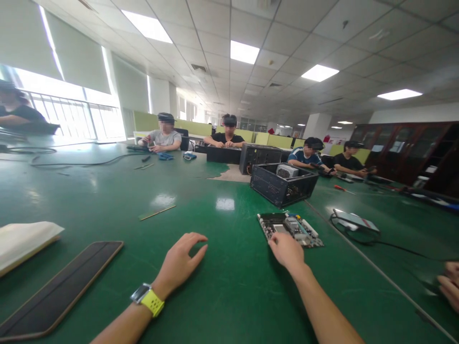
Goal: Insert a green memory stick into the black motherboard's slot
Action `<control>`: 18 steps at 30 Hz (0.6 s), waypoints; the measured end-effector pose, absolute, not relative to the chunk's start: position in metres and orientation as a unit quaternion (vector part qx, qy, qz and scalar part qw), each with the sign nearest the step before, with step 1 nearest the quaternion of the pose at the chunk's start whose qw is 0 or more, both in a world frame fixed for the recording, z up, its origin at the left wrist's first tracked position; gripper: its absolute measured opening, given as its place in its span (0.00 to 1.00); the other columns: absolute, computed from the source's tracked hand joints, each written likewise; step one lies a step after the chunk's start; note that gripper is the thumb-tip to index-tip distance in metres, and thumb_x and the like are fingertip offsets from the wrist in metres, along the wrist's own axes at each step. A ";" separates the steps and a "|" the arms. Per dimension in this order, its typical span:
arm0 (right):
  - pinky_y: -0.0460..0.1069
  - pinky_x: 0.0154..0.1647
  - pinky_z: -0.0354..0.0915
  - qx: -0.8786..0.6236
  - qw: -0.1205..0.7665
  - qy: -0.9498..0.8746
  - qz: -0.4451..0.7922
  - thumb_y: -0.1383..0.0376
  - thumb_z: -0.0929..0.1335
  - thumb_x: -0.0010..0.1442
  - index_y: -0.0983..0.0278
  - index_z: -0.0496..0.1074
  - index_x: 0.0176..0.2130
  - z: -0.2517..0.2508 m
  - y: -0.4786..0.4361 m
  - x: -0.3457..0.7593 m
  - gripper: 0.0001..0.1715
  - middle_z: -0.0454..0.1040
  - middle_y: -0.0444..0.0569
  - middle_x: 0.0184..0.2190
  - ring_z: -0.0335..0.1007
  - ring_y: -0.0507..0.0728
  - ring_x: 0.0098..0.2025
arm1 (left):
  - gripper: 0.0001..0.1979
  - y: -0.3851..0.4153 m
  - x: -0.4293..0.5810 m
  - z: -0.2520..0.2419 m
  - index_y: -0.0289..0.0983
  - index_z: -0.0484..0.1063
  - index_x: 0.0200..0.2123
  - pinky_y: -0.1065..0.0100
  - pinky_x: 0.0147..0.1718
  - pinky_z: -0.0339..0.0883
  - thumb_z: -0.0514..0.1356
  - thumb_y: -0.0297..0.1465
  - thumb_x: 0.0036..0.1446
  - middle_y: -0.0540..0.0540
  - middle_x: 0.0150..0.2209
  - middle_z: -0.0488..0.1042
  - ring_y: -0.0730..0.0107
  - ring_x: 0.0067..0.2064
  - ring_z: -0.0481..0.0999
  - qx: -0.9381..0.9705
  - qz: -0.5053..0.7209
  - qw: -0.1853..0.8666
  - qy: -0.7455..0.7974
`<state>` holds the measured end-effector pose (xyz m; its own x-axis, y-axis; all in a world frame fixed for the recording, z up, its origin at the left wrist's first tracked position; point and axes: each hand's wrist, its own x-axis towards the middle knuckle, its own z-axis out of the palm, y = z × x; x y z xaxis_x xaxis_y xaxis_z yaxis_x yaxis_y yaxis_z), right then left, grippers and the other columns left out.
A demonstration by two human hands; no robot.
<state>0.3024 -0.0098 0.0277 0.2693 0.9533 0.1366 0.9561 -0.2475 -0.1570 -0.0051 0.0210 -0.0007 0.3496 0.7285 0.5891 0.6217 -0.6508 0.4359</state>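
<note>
Left hand (181, 263), seven o'clock in view: bare; wrist fitted with one wristwatch (147, 299); case (141, 292) silver-edged, roughly rectangular, located at ten o'clock from the strap (154, 304); strap bright yellow-green, perforated with round holes; right hand (288, 252), five o'clock: bare; both forearms (318, 296) bare.

So the circuit board (304, 231) is right at my right hand (286, 251), mostly ahead of it and to the right. PC case (267, 186) sits just beyond the board, power supply (287, 171) inside. A device (362, 220) lies farther right. Ahead-left of my left hand (184, 260) there's a stick (158, 213); a panel (66, 286) is out left. All on the table (229, 291).
</note>
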 end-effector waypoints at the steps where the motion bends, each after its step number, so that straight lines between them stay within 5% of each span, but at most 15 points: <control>1: 0.48 0.35 0.60 -0.802 0.104 -0.588 -0.005 0.59 0.61 0.60 0.58 0.74 0.36 0.027 -0.007 0.314 0.14 0.77 0.49 0.37 0.72 0.58 0.39 | 0.09 0.021 -0.005 -0.001 0.40 0.71 0.40 0.60 0.43 0.69 0.55 0.35 0.59 0.46 0.40 0.75 0.62 0.42 0.74 0.819 0.393 0.070 0.412; 6: 0.49 0.35 0.60 -0.800 0.109 -0.590 -0.021 0.57 0.62 0.58 0.61 0.75 0.35 0.026 -0.006 0.322 0.15 0.76 0.52 0.38 0.73 0.58 0.39 | 0.09 0.020 -0.004 -0.001 0.40 0.71 0.39 0.62 0.41 0.70 0.55 0.35 0.59 0.47 0.37 0.75 0.64 0.39 0.75 0.819 0.392 0.081 0.410; 11: 0.49 0.31 0.60 -0.722 0.132 -0.679 0.013 0.57 0.64 0.56 0.63 0.77 0.28 0.033 -0.029 0.272 0.16 0.77 0.53 0.29 0.73 0.59 0.33 | 0.08 0.019 -0.001 0.001 0.40 0.72 0.39 0.63 0.40 0.70 0.56 0.33 0.58 0.47 0.37 0.75 0.64 0.39 0.74 0.821 0.392 0.086 0.406; 14: 0.46 0.28 0.59 -0.599 0.144 -0.772 0.157 0.58 0.65 0.55 0.63 0.77 0.27 0.040 -0.056 0.234 0.15 0.76 0.48 0.24 0.71 0.54 0.27 | 0.07 0.017 0.000 0.004 0.40 0.71 0.39 0.62 0.41 0.69 0.56 0.33 0.58 0.47 0.38 0.75 0.63 0.40 0.74 0.825 0.392 0.087 0.398; 18: 0.43 0.22 0.59 -0.404 0.157 -0.771 0.467 0.56 0.63 0.59 0.60 0.73 0.46 0.046 -0.075 0.207 0.19 0.77 0.44 0.33 0.69 0.49 0.21 | 0.06 0.014 0.002 0.007 0.40 0.71 0.38 0.62 0.45 0.67 0.56 0.31 0.58 0.46 0.41 0.73 0.63 0.44 0.72 0.840 0.381 0.095 0.374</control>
